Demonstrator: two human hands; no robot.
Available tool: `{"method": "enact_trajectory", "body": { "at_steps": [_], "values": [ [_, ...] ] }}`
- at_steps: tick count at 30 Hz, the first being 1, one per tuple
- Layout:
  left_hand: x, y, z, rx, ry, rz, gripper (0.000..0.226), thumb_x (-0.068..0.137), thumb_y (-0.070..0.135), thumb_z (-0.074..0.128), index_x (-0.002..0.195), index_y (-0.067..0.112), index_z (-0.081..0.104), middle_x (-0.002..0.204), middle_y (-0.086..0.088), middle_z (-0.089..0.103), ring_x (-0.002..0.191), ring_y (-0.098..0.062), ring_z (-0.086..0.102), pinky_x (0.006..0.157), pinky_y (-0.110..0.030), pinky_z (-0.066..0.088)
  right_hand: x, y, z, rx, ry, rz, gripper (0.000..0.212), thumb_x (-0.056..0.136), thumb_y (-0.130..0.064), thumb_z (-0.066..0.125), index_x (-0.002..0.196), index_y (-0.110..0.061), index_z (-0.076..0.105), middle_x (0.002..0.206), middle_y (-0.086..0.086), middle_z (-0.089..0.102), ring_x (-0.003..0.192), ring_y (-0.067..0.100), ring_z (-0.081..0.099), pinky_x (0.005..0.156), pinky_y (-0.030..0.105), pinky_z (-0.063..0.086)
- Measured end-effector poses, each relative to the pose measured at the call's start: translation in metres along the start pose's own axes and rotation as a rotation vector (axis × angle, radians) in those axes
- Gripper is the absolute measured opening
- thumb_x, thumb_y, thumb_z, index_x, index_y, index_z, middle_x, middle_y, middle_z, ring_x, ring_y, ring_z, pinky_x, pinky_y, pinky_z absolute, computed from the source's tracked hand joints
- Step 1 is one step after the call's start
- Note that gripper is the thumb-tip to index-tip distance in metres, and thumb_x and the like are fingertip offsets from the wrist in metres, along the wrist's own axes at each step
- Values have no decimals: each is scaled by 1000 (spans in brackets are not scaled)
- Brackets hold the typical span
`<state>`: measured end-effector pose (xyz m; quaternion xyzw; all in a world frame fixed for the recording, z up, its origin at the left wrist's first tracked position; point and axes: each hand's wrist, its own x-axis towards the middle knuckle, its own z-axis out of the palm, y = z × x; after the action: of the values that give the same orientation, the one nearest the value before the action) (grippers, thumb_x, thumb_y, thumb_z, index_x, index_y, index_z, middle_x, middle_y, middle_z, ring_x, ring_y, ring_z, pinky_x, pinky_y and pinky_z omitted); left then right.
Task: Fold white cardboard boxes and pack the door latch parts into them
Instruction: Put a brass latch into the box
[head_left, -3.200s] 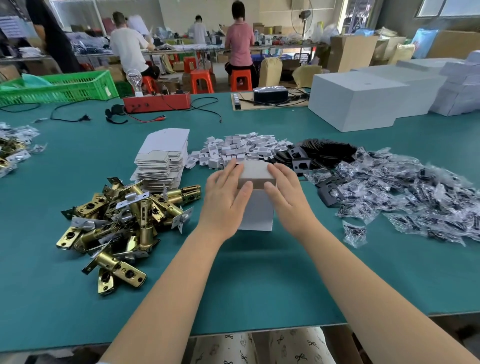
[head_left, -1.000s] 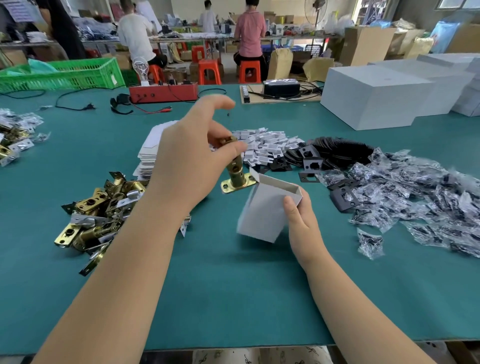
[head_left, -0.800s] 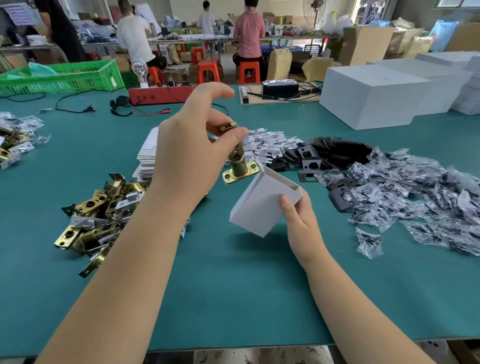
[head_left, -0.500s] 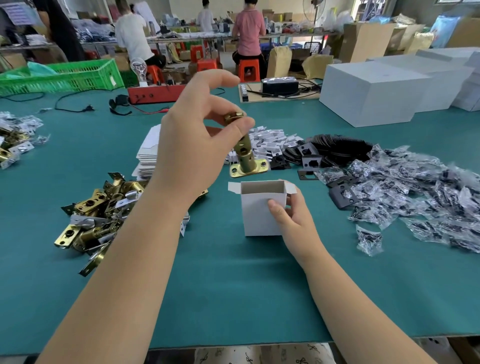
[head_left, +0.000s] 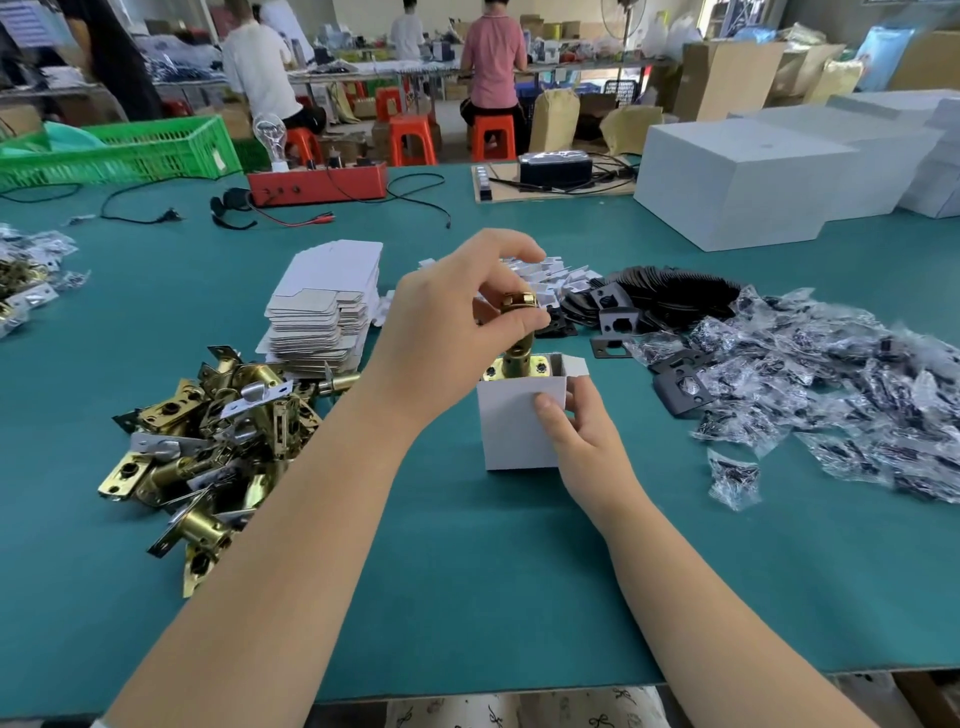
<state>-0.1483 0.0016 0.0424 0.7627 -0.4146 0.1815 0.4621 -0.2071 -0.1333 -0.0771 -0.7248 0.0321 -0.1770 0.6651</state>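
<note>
A small white cardboard box (head_left: 514, 426) stands upright and open-topped on the green table. My right hand (head_left: 582, 431) grips its right side, thumb on the front face. My left hand (head_left: 452, 327) pinches the top end of a brass door latch (head_left: 519, 343), held vertically. The latch's faceplate end sits just inside the box's opening. A heap of brass latches (head_left: 208, 436) lies to the left, beside a stack of flat white box blanks (head_left: 322, 317).
Small white cardboard pieces (head_left: 550, 275), black strike plates (head_left: 649, 301) and several clear bags of screws (head_left: 831, 384) spread across the right. Large white cartons (head_left: 743, 182), a red tester box (head_left: 317, 182) and a green crate (head_left: 119, 150) stand at the back. People sit at far tables.
My right hand set the tilted box upright on the table. My left hand lowered the latch from above the box into its open top.
</note>
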Motion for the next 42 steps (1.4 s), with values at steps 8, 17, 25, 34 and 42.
{"method": "enact_trajectory", "body": {
  "at_steps": [8, 17, 25, 34, 42],
  "values": [
    [-14, -25, 18, 158, -160, -121, 21, 82, 24, 76, 102, 26, 70, 83, 19, 65, 92, -5, 48, 79, -4, 32, -2, -2, 0, 17, -15, -39, 18, 88, -37, 47, 105, -41, 53, 93, -22, 61, 83, -10, 54, 70, 5, 40],
    [-29, -42, 27, 92, -145, -171, 9, 89, 27, 68, 94, 22, 73, 98, 11, 58, 96, -3, 50, 83, -2, 31, 2, 4, -1, 66, 5, -19, 20, 87, -41, 48, 106, -39, 54, 97, -21, 63, 91, 0, 57, 79, 17, 46],
    [-60, -50, 55, -443, 80, -464, 19, 90, 38, 53, 105, 39, 65, 97, 25, 67, 93, 4, 59, 80, -7, 40, 9, 8, -1, 307, 90, 121, 38, 96, -46, 35, 104, -27, 68, 105, -4, 69, 90, 10, 61, 71, 21, 50],
    [-78, -48, 70, -344, 23, -395, 38, 84, 52, 47, 117, 69, 37, 116, 44, 45, 110, 11, 46, 86, -1, 31, 90, 16, -26, -670, 35, -37, 23, 94, -9, 49, 108, -12, 68, 114, 4, 64, 109, 20, 55, 87, 23, 39],
    [-82, -56, 71, -323, 0, -408, 47, 82, 59, 48, 122, 74, 28, 124, 35, 46, 116, 0, 50, 94, -24, 44, 160, 35, 5, -1390, -274, -117, 46, 96, -42, 47, 140, -31, 45, 156, 9, 24, 144, 28, 12, 114, 40, 16]
  ]
}}
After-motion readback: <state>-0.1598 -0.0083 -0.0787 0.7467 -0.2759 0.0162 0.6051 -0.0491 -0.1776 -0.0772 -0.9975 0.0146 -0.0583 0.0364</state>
